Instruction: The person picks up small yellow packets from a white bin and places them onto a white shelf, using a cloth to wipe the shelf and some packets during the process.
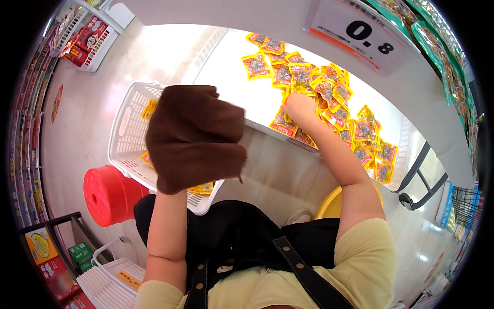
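A brown cloth (198,139) covers my left hand completely, with only my left forearm (167,221) showing below it. The fingers under the cloth are hidden. Beneath it stands a white plastic basket (123,141), where some yellow packets (149,109) show at the sides. My right hand (300,108) reaches over the white shelf (226,92), its fingers curled at a yellow-edged snack packet (302,89). Loose snack packets (365,130) with clear fronts lie heaped around that hand and along the shelf's right part.
A red stool (105,196) stands left of the basket, and a yellow round object (330,203) is under my right arm. An upper shelf with a price sign (363,33) overhangs the far right. Left are stocked shelves (31,129) and a white crate (110,286).
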A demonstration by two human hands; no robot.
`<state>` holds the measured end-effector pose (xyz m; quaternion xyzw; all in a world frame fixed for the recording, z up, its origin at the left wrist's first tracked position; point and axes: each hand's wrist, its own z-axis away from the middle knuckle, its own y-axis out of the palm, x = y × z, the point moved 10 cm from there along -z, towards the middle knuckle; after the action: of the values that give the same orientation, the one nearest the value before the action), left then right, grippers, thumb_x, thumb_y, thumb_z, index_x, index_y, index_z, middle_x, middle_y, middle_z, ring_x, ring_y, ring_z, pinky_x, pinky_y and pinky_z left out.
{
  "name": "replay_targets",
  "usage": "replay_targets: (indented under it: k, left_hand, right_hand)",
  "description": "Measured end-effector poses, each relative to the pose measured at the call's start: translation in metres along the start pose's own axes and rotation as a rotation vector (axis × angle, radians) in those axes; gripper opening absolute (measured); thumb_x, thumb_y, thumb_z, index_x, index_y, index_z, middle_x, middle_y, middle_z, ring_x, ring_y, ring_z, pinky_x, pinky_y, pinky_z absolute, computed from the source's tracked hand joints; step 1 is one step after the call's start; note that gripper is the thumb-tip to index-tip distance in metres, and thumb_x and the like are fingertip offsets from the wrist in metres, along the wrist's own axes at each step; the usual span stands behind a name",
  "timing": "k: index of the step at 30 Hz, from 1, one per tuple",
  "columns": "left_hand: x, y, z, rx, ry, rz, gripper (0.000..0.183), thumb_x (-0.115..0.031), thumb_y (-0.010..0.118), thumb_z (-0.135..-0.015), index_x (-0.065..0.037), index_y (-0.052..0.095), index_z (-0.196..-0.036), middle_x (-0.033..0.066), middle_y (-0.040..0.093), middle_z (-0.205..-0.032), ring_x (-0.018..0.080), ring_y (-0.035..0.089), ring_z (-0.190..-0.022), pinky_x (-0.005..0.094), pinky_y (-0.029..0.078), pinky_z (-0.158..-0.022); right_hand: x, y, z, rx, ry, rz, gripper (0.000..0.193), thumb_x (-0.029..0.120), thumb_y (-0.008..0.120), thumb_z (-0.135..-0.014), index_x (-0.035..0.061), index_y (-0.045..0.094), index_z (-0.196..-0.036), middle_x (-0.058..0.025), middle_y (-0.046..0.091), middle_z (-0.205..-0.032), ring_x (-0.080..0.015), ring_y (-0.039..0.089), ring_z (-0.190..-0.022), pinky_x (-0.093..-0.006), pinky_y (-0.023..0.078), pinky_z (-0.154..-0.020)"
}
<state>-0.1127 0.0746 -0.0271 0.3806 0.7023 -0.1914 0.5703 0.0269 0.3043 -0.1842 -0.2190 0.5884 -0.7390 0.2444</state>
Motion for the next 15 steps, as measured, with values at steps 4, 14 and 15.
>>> replay_targets:
  k: [4,14,15]
  left_hand:
    - [0.031,0.024,0.017,0.128,-0.128,-0.011,0.029,0.010,0.055,-0.050,0.003,0.046,-0.077,0.0037,0.044,-0.068,0.0109,0.046,-0.067,0.0236,0.038,-0.055]
    - [0.068,0.075,0.025,0.201,0.293,-2.133,0.024,-0.018,0.052,-0.065,-0.001,0.053,-0.082,0.0093,0.045,-0.082,0.0186,0.045,-0.082,0.0320,0.036,-0.063]
    - [0.052,0.075,0.023,0.085,0.367,-2.003,0.023,-0.019,0.052,-0.065,-0.002,0.053,-0.081,0.0108,0.046,-0.083,0.0201,0.044,-0.082,0.0338,0.036,-0.063]
  right_hand:
    - [0.008,-0.001,-0.001,0.048,-0.049,0.065,0.020,0.018,0.049,-0.072,0.0023,0.061,-0.074,-0.0129,0.061,-0.076,-0.0279,0.060,-0.074,-0.0380,0.047,-0.060]
    - [0.097,-0.108,0.087,-0.082,-0.341,-1.190,0.025,0.016,0.042,-0.083,-0.0008,0.055,-0.071,-0.0066,0.055,-0.060,-0.0136,0.053,-0.059,-0.0290,0.042,-0.053]
    - [0.106,-0.104,0.098,-0.083,-0.358,-1.006,0.023,0.015,0.042,-0.084,-0.0010,0.056,-0.077,-0.0040,0.056,-0.066,-0.0090,0.048,-0.061,-0.0239,0.040,-0.056]
